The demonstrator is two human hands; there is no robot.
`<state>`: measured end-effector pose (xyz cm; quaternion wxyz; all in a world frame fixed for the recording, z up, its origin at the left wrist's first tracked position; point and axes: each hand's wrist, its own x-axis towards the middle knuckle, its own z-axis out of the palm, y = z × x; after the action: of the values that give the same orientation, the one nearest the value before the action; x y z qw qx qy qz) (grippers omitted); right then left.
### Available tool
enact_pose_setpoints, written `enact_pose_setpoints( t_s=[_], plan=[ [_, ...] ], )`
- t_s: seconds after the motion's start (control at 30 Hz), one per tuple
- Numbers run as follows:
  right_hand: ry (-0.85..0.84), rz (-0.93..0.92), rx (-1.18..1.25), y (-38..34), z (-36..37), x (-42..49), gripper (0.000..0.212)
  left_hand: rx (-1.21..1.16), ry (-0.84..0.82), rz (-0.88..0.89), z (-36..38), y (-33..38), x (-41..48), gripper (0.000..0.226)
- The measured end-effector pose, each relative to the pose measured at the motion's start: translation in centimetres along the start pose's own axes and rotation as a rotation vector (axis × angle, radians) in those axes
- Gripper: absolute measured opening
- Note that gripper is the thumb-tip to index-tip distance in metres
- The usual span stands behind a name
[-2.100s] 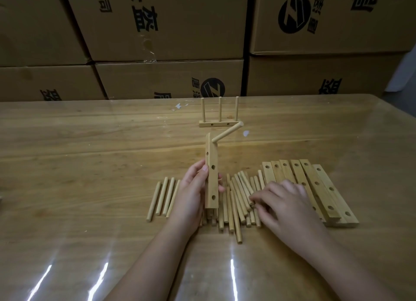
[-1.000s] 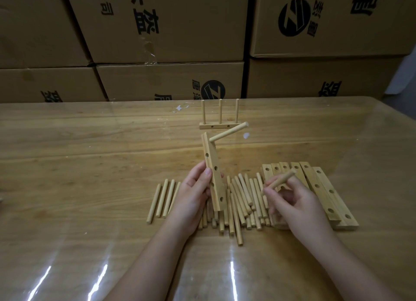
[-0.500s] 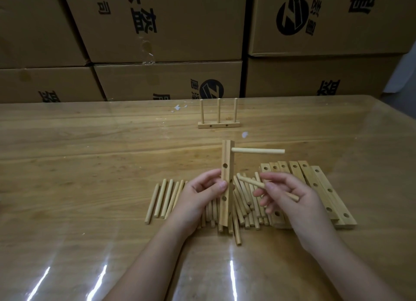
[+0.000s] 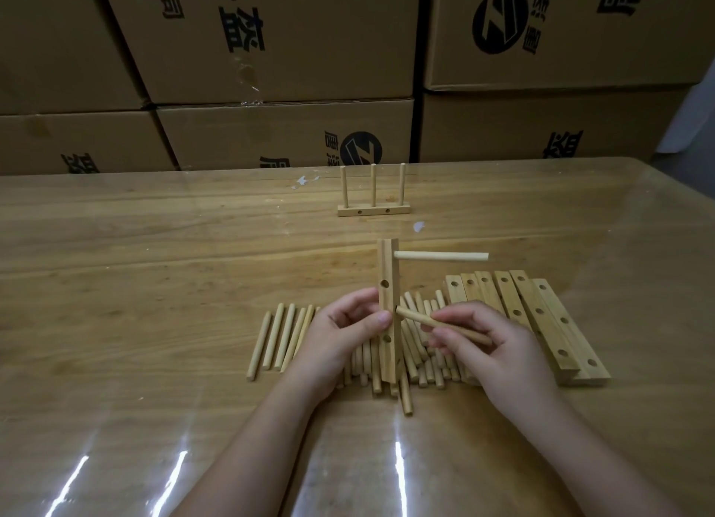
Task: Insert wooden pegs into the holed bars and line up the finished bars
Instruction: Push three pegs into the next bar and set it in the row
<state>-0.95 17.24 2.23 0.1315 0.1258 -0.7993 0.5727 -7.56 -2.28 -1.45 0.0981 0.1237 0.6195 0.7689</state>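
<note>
My left hand (image 4: 340, 330) grips a holed wooden bar (image 4: 388, 284) held upright on end over the peg pile. One peg (image 4: 441, 256) sticks out of its top hole, pointing right. My right hand (image 4: 491, 346) pinches a second peg (image 4: 429, 321) whose tip touches the bar's right side at its middle hole. Loose pegs (image 4: 416, 346) lie in a heap under both hands, with a few more pegs (image 4: 280, 338) to the left. Several empty holed bars (image 4: 541, 315) lie side by side at the right. A finished bar with three upright pegs (image 4: 373, 209) stands farther back.
The wooden table (image 4: 154, 269) has a glossy cover that reflects light near its front edge. Stacked cardboard boxes (image 4: 271, 52) form a wall behind the table's far edge. A small white scrap (image 4: 419, 227) lies near the finished bar.
My right hand picked a peg from the pile and brought its tip to the bar's middle hole. My left hand turned the bar so its inserted peg points straight right.
</note>
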Motion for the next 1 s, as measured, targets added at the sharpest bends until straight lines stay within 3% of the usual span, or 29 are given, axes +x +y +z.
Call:
enact_pose_setpoints(
  t_s=[0.3,0.73,1.0],
  plan=[
    [0.062,-0.152,-0.156,-0.4,0.0,0.0,0.020,0.065,-0.019,0.012,-0.4,-0.4,0.1,0.051],
    [0.042,-0.081,-0.072,0.5,0.1,-0.1,0.020,0.086,-0.036,0.005,-0.1,0.2,-0.3,0.046],
    [0.015,-0.042,-0.036,0.8,0.1,0.0,0.022,0.128,-0.033,0.035,0.1,0.5,-0.7,0.030]
  ],
)
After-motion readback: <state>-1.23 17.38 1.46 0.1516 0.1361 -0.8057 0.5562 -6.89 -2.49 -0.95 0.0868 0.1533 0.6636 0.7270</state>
